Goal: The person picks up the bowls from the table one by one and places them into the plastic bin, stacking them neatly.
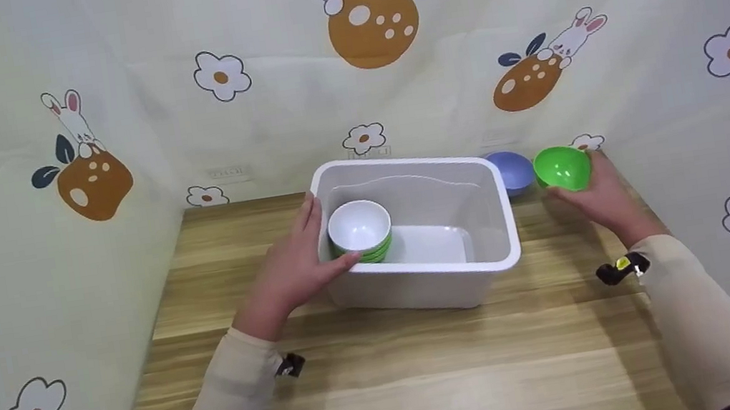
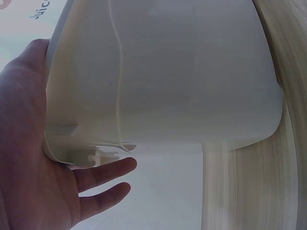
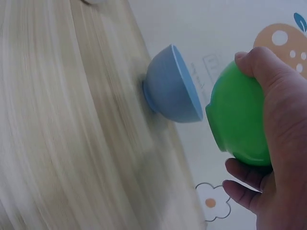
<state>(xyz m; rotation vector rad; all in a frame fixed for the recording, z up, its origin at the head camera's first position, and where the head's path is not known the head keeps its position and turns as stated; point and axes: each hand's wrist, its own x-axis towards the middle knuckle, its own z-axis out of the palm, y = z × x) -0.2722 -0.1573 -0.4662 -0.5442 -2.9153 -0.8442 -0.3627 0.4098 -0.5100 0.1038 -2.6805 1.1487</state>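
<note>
My left hand (image 1: 290, 259) rests against the near-left corner of the white plastic bin (image 1: 413, 283). Its thumb lies over the front rim, and straight fingers extend along the left side. A stack of bowls (image 1: 359, 226), white inside on top with green sides below, sits in the bin's left end. At the back right, my right hand (image 1: 599, 195) holds a bright green bowl (image 1: 563, 168) between thumb and fingers. That bowl is tilted and raised above the table in the right wrist view. Left of it, a blue bowl (image 3: 168, 86) stands upright on the table.
The bin stands on a wood-grain table (image 1: 392, 389). Pale patterned cloth (image 1: 280, 123) surrounds the back and both sides, close behind the bowls and beside the right hand. The bin's right wall (image 1: 495, 214) stands next to the blue bowl.
</note>
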